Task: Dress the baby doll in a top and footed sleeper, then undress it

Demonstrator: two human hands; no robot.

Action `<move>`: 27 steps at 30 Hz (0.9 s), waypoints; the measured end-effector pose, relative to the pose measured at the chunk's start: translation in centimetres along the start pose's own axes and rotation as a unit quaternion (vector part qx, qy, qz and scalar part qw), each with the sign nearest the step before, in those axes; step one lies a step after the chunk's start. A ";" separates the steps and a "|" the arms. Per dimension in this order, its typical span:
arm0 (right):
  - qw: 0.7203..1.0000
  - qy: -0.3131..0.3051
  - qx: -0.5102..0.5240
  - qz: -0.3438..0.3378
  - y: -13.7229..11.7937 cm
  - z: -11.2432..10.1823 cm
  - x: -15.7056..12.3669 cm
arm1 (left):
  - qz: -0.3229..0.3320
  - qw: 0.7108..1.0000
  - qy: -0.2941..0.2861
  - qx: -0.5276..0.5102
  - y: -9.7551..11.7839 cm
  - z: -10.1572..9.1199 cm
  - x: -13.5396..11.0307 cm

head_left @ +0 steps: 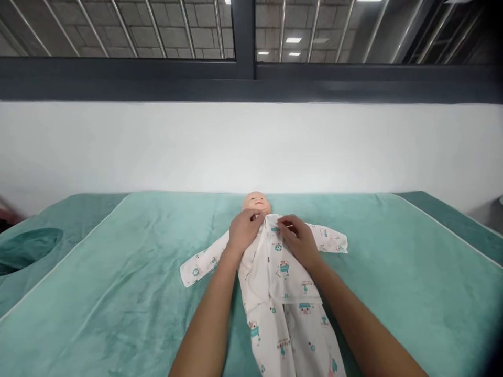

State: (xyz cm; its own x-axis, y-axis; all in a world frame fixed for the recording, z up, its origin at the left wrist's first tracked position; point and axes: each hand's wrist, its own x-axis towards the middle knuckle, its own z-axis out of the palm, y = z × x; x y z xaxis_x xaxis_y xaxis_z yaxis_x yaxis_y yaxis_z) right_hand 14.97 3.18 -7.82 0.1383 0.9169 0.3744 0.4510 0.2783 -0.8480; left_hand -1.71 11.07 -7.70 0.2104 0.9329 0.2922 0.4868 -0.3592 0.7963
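Left hand [245,229] at collar, right hand [297,240] at upper chest of white printed baby outfit [285,269], fingers bent, nearly closed, cloth grip unclear; forearms reaching forward; baby doll [256,201] face-up, outfit below its head, on green fabric cover [137,277]; white wall [236,146], dark-framed window [245,78] behind

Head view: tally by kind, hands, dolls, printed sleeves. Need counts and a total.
Hands: 2 (left hand, right hand)
Dolls: 1 (doll, head showing)
Printed sleeves: 2 (sleeve on the picture's left, sleeve on the picture's right)
Total: 5
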 end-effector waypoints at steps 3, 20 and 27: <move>0.975 -0.114 -0.187 0.039 -2.5 1.1 3.0 | -0.011 0.998 0.013 -0.053 -0.3 -0.3 0.2; 0.958 -0.074 -0.270 0.054 -0.6 1.7 4.9 | -0.154 0.935 0.046 -0.317 2.2 0.0 -0.9; 0.996 0.020 0.039 0.080 -0.3 2.6 4.7 | -0.172 0.923 0.026 -0.342 2.4 -0.2 -1.0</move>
State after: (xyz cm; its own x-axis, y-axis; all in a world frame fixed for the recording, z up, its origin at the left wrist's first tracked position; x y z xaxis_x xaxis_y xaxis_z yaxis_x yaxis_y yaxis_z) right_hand 13.17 8.15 -6.75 0.2387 0.9397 0.2450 0.3499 0.1521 -0.9244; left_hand -0.93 9.30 -6.02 0.0931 0.9952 -0.0290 -0.1369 0.0417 0.9897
